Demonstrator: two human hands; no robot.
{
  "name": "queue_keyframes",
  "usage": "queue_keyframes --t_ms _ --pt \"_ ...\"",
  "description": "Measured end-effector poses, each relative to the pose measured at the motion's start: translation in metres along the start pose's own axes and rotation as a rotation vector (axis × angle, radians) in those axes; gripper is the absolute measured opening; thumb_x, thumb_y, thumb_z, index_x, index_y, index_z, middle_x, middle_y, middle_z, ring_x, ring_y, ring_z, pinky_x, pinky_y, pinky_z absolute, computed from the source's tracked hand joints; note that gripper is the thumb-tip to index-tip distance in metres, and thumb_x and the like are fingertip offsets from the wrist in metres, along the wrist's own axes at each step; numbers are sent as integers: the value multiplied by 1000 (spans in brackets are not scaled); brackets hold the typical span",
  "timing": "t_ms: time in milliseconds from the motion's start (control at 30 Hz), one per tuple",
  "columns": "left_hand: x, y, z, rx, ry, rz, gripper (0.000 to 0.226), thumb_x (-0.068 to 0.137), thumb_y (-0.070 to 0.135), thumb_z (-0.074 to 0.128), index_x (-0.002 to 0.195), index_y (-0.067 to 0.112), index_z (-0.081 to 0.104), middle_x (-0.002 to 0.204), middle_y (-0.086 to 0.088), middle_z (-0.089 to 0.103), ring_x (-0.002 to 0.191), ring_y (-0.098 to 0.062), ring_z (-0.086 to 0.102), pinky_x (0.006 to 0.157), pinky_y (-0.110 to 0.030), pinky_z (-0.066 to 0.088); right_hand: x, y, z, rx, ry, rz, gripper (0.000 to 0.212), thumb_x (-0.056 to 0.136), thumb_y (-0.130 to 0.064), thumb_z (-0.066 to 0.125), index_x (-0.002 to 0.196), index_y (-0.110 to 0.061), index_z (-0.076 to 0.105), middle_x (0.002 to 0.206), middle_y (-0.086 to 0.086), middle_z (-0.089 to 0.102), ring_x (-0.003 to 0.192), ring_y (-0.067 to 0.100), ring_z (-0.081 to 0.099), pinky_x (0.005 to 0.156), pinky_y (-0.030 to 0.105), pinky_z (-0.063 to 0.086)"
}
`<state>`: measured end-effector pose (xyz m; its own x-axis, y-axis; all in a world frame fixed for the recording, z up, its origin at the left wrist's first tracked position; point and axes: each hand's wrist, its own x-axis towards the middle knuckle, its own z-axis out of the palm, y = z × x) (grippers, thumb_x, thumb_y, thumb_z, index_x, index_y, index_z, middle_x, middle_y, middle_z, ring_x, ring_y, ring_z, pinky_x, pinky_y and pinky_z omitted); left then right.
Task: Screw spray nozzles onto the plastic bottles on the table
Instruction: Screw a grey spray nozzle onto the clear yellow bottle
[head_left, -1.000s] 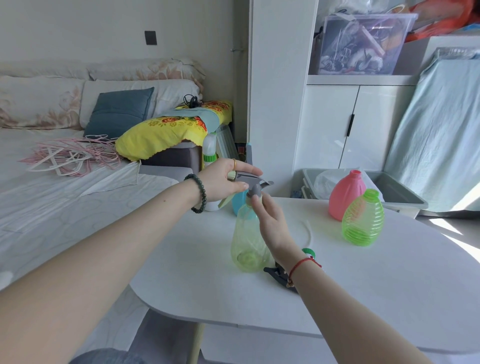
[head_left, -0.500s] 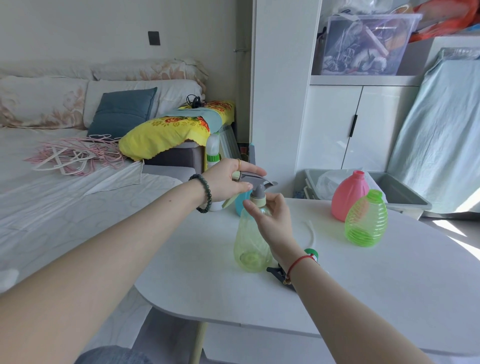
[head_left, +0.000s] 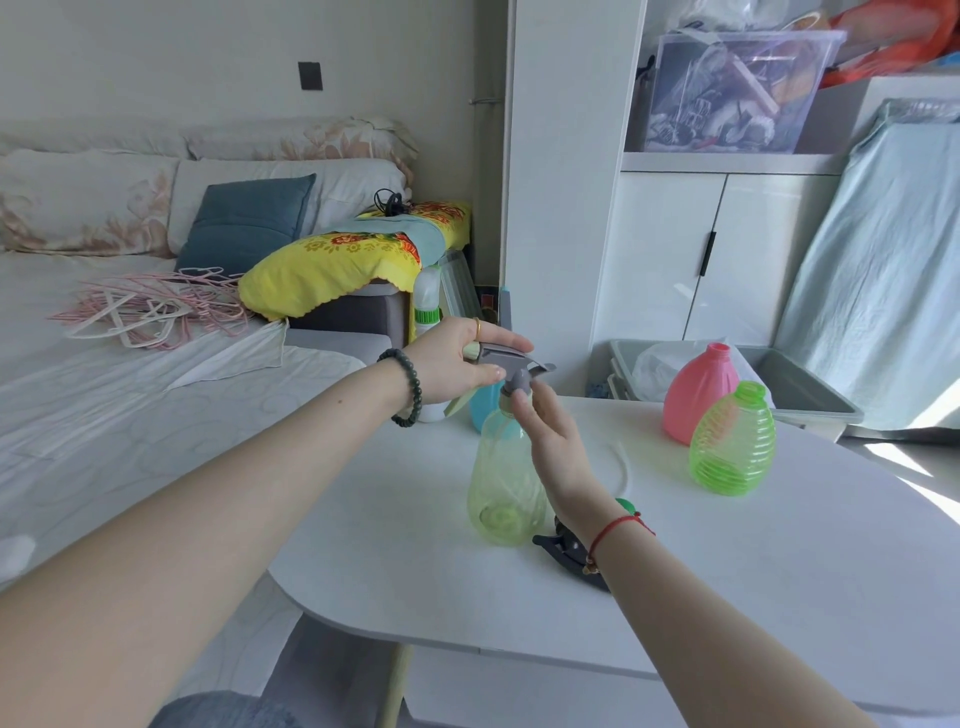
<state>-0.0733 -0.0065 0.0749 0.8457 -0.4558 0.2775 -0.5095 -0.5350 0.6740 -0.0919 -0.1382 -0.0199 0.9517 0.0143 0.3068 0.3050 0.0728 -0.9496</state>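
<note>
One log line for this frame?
left hand: holds grey spray nozzle | right hand: turns collar | pale green plastic bottle: upright on table

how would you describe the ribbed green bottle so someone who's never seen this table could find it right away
Start at the white table and look to its far right side, in front of the grey bin. Two open bottles stand there together: the ribbed green bottle is the nearer one, beside the pink bottle. It alone is translucent bright green with horizontal ridges.
</note>
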Motion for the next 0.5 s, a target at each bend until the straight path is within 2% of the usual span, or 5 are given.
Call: queue_keyframes --t_ms 100,233,333,400,500 --pt "0 -1 0 -1 -3 3 37 82 4 57 105 32 62 104 5 65 95 -2 58 81 -4 42 1 -1 -2 -7 24 -31 11 89 -25 52 86 -26 62 83 -6 58 81 6 52 74 18 40" --pt "2 -2 0 13 4 11 36 82 4 57 107 31 63 105 7 63 97 -1 56 87 -13 41 -1 0 -1 -23 65 -38 14 85 -27 58 96 -20 64 78 -11 59 76 2 52 68 13 41" --pt "2 -3 1 3 4 35 36 82 3 56 106 29 63 101 10 63 77 15 56 72 0 40 -2 -1 -3 -56 -21 -44 19 89 -30 52 104 -22 61 84 -15 59 80 -3 53 73 13 40" --pt "2 -3 2 -20 6 52 37 82 2 56 106 29 63 102 8 64 66 17 55 66 1 41 0 -3 -5 -77 -44 -55 11 89 -27 52 96 -25 60 71 -25 58 69 -12 51 64 4 38" --pt "-1 -3 2 -37 19 45 37 83 2 55 107 28 62 111 3 64 84 5 61 84 -15 48 0 -5 -5 -96 10 -79 5 86 -23 58 85 -27 60 58 -28 56 61 -13 49 57 2 36"
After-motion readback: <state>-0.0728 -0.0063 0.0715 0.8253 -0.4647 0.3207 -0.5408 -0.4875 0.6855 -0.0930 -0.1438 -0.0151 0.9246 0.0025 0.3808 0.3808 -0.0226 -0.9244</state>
